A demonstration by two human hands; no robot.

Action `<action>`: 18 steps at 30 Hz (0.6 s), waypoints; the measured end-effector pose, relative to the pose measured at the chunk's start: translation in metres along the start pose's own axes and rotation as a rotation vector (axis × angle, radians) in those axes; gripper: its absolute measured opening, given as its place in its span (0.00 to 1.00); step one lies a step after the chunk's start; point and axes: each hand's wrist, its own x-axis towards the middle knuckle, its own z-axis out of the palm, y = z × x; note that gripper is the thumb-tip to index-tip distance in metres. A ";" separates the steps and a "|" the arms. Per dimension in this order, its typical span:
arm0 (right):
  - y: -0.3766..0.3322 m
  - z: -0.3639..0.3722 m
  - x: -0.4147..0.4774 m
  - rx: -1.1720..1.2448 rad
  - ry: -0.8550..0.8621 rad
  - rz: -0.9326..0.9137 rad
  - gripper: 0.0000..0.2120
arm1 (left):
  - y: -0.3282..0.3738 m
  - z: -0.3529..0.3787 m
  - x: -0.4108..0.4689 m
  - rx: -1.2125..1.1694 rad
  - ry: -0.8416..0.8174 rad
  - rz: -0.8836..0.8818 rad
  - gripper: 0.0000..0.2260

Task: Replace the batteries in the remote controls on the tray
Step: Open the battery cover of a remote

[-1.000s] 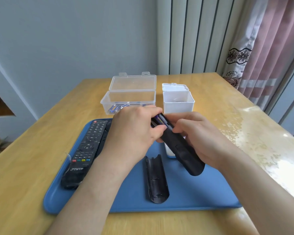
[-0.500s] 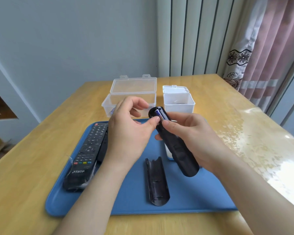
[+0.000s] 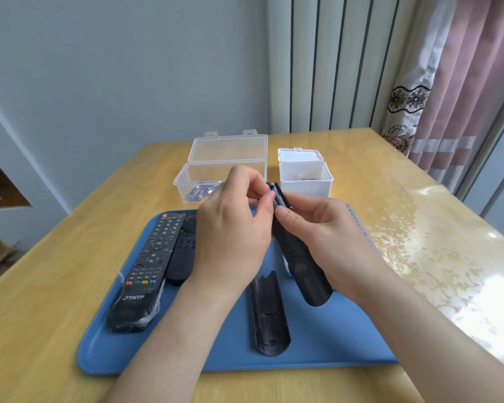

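Observation:
My right hand (image 3: pixel 326 237) grips a slim black remote (image 3: pixel 300 257) above the blue tray (image 3: pixel 317 344), its far end tilted up and its battery bay open. My left hand (image 3: pixel 233 228) pinches at a battery (image 3: pixel 274 202) in that bay with thumb and fingertips. The remote's loose black back cover (image 3: pixel 269 315) lies on the tray below my hands. Two more black remotes lie on the tray's left: a long THTF one (image 3: pixel 146 271) in plastic wrap and a shorter one (image 3: pixel 184 254) beside it.
Behind the tray, an open clear box (image 3: pixel 216 170) holds several blue batteries (image 3: pixel 200 192). To its right stands an open white box (image 3: pixel 304 177). A white object (image 3: pixel 285 263) is partly hidden under the held remote. The wooden table (image 3: pixel 419 213) ends near a curtain at right.
My hands have lifted the remote slightly and brought its top end closer to the boxes. My left fingers, spread half a second ago, have closed onto the battery at the open bay.

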 end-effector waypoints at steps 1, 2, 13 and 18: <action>0.002 0.001 0.001 -0.006 0.006 -0.006 0.13 | 0.000 0.000 0.001 0.010 0.001 0.003 0.04; 0.003 0.002 0.001 -0.012 0.012 -0.012 0.13 | 0.000 0.001 0.001 0.021 0.001 0.005 0.04; 0.006 0.008 0.000 0.096 -0.002 -0.032 0.13 | -0.007 0.004 0.005 0.067 -0.054 0.030 0.04; 0.006 0.010 -0.001 0.104 0.009 -0.027 0.13 | -0.007 0.006 0.006 0.077 -0.064 0.028 0.06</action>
